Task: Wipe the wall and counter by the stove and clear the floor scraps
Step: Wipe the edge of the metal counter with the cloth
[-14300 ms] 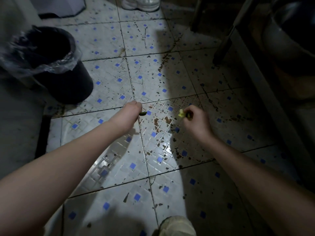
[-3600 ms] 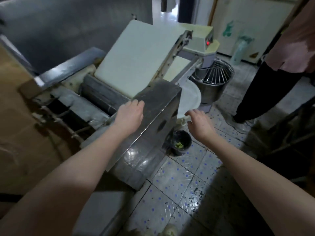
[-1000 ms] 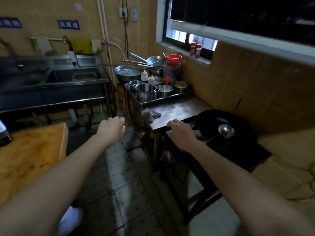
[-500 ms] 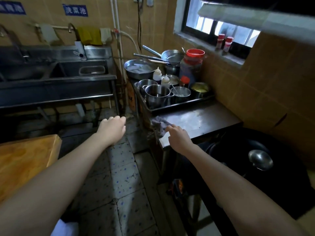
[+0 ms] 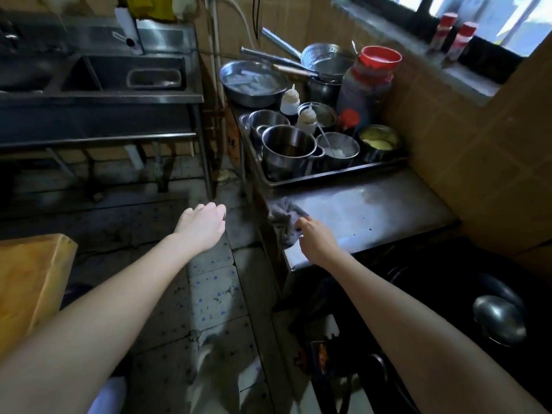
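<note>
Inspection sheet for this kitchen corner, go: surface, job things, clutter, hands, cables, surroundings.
Surface: steel counter, shiny, a few dark specks near its front.
Job's things: grey rag bunched at the counter's left edge; tiled wall along its right.
Clutter: tray of steel pots and squeeze bottles; red-lidded jar behind.
Hands: right hand at the rag, grip unclear; left hand over the floor, holding nothing.
Cables: dark cable hanging down the back wall.
Surroundings: sink left, wooden block near left, ladle lower right.
</note>
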`<move>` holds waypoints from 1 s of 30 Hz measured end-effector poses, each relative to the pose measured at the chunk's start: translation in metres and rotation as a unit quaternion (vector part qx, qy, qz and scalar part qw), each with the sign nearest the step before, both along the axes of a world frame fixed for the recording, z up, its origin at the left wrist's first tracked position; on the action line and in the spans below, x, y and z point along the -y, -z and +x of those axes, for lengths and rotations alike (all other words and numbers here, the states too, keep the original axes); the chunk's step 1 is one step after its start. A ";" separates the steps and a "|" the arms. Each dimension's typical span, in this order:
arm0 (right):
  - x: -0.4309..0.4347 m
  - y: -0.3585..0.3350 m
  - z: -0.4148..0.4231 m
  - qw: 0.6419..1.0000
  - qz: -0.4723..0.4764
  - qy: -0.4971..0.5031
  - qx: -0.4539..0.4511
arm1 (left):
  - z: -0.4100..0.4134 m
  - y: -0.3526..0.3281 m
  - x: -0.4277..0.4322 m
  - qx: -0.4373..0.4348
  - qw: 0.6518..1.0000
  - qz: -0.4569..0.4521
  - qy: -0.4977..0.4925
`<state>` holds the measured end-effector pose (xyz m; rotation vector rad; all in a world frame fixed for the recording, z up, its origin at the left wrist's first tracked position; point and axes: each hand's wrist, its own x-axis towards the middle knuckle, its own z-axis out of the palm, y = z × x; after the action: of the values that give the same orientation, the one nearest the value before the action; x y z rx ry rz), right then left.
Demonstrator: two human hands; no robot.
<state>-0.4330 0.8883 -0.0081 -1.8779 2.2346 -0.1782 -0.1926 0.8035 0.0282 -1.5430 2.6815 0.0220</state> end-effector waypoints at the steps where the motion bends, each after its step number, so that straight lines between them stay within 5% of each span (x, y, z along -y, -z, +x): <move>1: 0.006 0.006 0.000 1.000 0.007 -0.002 -0.003 | -0.002 0.006 0.007 0.000 1.000 0.004 0.001; 20: 0.120 0.092 -0.004 0.990 0.064 0.127 0.004 | -0.019 0.097 0.166 0.010 0.993 0.099 0.069; 30: 0.153 0.081 0.030 0.996 0.022 0.060 0.067 | -0.003 0.097 0.215 0.011 0.990 0.123 0.074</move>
<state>-0.4034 0.7357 -0.0888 -1.6590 2.2429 -0.2649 -0.1954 0.5888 -0.0688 -1.2640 2.6491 0.3147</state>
